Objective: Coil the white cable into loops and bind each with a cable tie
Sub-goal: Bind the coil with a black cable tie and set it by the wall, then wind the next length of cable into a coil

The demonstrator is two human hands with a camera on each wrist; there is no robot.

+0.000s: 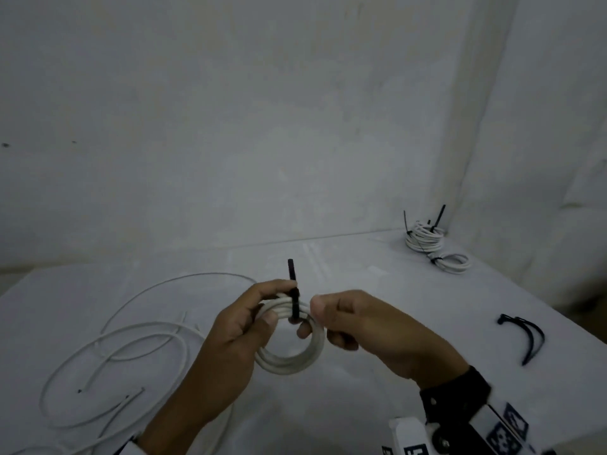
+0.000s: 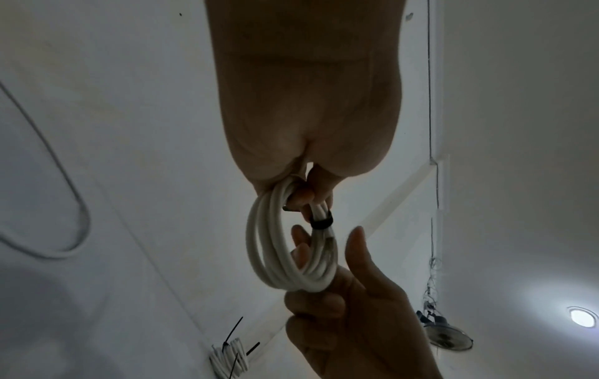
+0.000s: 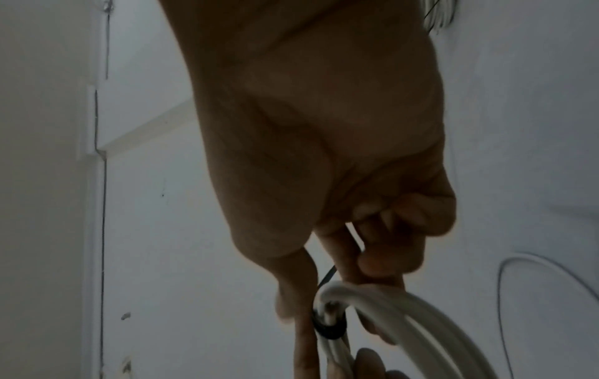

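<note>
- Head view: the left hand (image 1: 243,318) grips the white coil (image 1: 290,351), fingers curled round its top, held above the table (image 1: 377,274). A black cable tie (image 1: 293,302) wraps the strands, its tail pointing up. The right hand (image 1: 358,323) pinches the coil just right of the tie. Loose cable (image 1: 131,336) lies left; 2 bound coils (image 1: 427,239) sit far right, spare ties (image 1: 528,336) near right.
- Left wrist view: the tie band (image 2: 321,222) circles the strands below the curled fingertips (image 2: 303,197).
- Right wrist view: thumb and fingers (image 3: 343,259) close on the strands at the tie.
- Risk: if either grip slackens before the tie is cinched, the springy loops could splay out.
</note>
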